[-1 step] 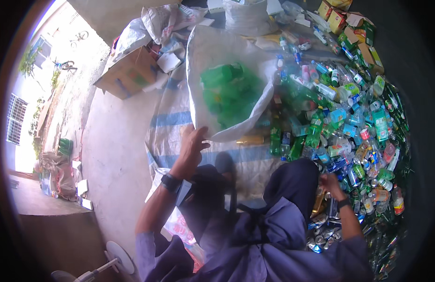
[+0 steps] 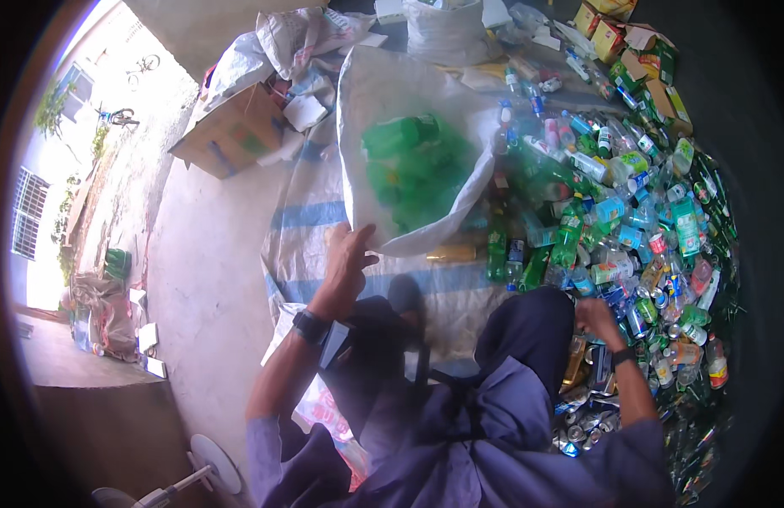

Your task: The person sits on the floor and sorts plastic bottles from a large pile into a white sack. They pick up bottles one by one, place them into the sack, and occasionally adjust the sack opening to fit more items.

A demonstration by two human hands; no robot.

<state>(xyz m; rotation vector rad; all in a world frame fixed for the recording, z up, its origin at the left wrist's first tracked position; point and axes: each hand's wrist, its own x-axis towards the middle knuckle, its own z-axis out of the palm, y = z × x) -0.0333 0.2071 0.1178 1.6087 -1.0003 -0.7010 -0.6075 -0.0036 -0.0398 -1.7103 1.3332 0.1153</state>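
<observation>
White woven plastic sack (image 2: pixel 379 85) with see-through green plastic bottles (image 2: pixel 409 173) inside sits upper centre of the frame, mouth wide open, pretty much same spot as the earlier shot. Head view: left hand (image 2: pixel 348 262) hasn't really budged either, fingers closed on the sack's lower-left rim. Right hand (image 2: pixel 597 317), right of centre, is the one that moved, slightly up the frame. It's curled beside the dark-trousered knee (image 2: pixel 527 326) and the mixed plastic bottle heap (image 2: pixel 610 209); can't tell if it's gripping anything.

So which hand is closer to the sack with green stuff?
Left. The left hand is at the sack's near rim; the right hand is farther, beside the bottle pile.
</observation>
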